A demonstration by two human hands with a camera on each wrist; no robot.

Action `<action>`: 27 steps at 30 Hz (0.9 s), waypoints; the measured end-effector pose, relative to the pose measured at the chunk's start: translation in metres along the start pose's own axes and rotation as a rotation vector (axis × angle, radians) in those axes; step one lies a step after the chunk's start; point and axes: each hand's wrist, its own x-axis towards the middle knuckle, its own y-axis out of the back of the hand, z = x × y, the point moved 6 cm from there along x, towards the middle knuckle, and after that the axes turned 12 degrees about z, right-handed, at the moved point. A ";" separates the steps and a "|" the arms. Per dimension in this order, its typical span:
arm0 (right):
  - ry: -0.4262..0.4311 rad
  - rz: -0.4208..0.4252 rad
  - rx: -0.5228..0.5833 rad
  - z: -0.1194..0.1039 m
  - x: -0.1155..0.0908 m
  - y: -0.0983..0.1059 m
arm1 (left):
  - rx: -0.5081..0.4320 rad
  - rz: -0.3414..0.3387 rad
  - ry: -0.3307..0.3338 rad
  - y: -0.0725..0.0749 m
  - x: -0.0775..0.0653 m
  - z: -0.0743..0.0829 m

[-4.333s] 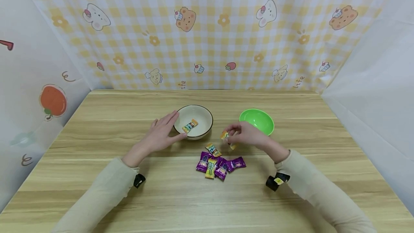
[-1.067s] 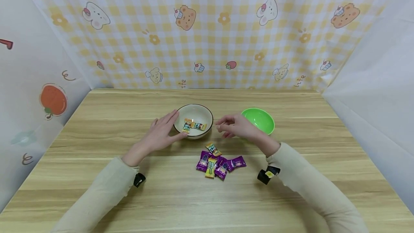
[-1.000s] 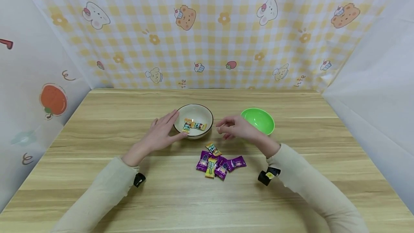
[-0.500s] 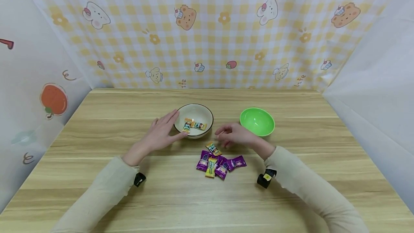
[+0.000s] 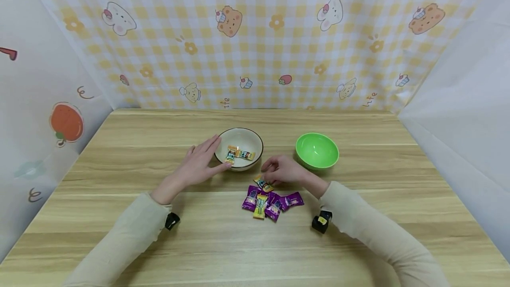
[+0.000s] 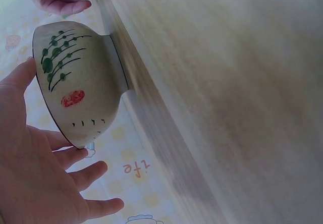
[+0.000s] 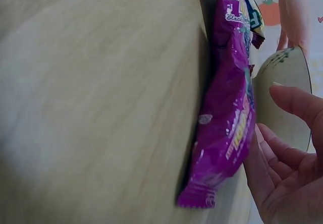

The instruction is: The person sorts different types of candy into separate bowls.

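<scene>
My left hand (image 5: 195, 167) rests at the left side of a cream bowl (image 5: 241, 137), thumb and fingers spread along its dark rim. Two yellow-and-orange candy packets (image 5: 245, 155) lie inside. Painted green sprigs and a red mark decorate the bowl's outside (image 6: 75, 77) in the left wrist view. Right of the bowl, my right hand (image 5: 286, 169) reaches down, fingertips right at another yellow-and-orange candy packet (image 5: 261, 184) on the table. In the right wrist view, thumb and fingers of the right hand (image 7: 292, 153) stand apart, and that packet is mostly hidden.
Just in front lie several purple candy packets (image 5: 273, 209) in a pile, with a yellow packet (image 5: 260, 207) on top. A green bowl (image 5: 317, 149) stands behind the right hand. The wooden table (image 5: 223, 251) ends at a checked curtain (image 5: 255, 48) at the back.
A second yellow packet has come to lie in the cream bowl. My right hand has moved from beside that bowl down and toward the loose yellow-and-orange packet. The left hand stays put.
</scene>
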 end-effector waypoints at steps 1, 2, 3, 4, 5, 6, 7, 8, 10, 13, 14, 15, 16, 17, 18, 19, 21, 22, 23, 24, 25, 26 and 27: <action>0.015 0.008 -0.016 0.003 0.002 -0.001 | 0.000 0.001 0.000 0.000 0.000 0.000; 0.026 0.016 -0.034 0.002 0.002 -0.002 | 0.001 0.001 0.000 0.000 0.000 0.000; 0.041 0.024 -0.051 0.002 0.002 -0.002 | 0.001 0.001 0.000 0.000 0.000 0.000; 0.053 0.028 -0.067 0.001 0.002 -0.003 | 0.001 0.002 -0.001 0.000 0.000 0.000; 0.072 0.033 -0.086 0.000 0.002 -0.004 | 0.002 0.003 -0.002 -0.001 0.000 0.000; 0.090 0.036 -0.102 0.000 0.002 -0.005 | 0.002 0.003 -0.002 -0.001 0.000 0.000; 0.106 0.039 -0.122 -0.001 0.002 -0.006 | 0.002 0.003 -0.002 -0.001 0.001 0.000; 0.115 0.043 -0.139 -0.002 0.002 -0.007 | 0.002 0.002 -0.002 -0.001 0.000 0.000; 0.130 0.049 -0.172 -0.002 0.001 -0.009 | 0.003 0.002 -0.002 -0.001 0.000 0.001; 0.135 0.056 -0.204 -0.003 0.001 -0.010 | 0.004 0.001 -0.002 -0.001 0.000 0.001; 0.137 0.059 -0.212 -0.003 0.001 -0.010 | 0.006 0.001 -0.002 -0.001 0.000 0.001; 0.138 0.062 -0.221 -0.003 0.001 -0.010 | 0.007 0.002 -0.003 -0.001 0.000 0.001; 0.137 0.063 -0.227 -0.003 0.001 -0.010 | 0.007 0.002 -0.003 -0.001 0.000 0.001; 0.140 0.065 -0.234 -0.003 0.001 -0.010 | 0.006 0.003 -0.004 -0.001 0.000 0.001; 0.143 0.067 -0.244 -0.003 0.001 -0.010 | 0.006 0.003 -0.004 -0.001 0.000 0.001; 0.148 0.068 -0.254 -0.004 0.001 -0.010 | 0.006 0.003 -0.005 -0.001 0.000 0.001; 0.155 0.066 -0.265 -0.004 0.000 -0.010 | 0.005 0.003 -0.004 -0.001 0.000 0.001; 0.158 0.067 -0.269 -0.004 0.000 -0.010 | 0.006 0.003 -0.005 -0.001 0.000 0.001; 0.160 0.068 -0.276 -0.004 0.000 -0.010 | 0.007 0.003 -0.005 -0.001 0.000 0.000; 0.162 0.069 -0.280 -0.004 0.000 -0.010 | 0.007 0.003 -0.005 -0.001 0.000 0.001; 0.164 0.071 -0.282 -0.004 -0.001 -0.010 | 0.007 0.003 -0.005 -0.001 0.000 0.001; 0.162 0.071 -0.280 -0.005 -0.001 -0.009 | 0.007 0.003 -0.005 -0.001 0.000 0.001; 0.162 0.070 -0.276 -0.005 -0.001 -0.009 | 0.007 0.003 -0.005 0.000 0.000 0.001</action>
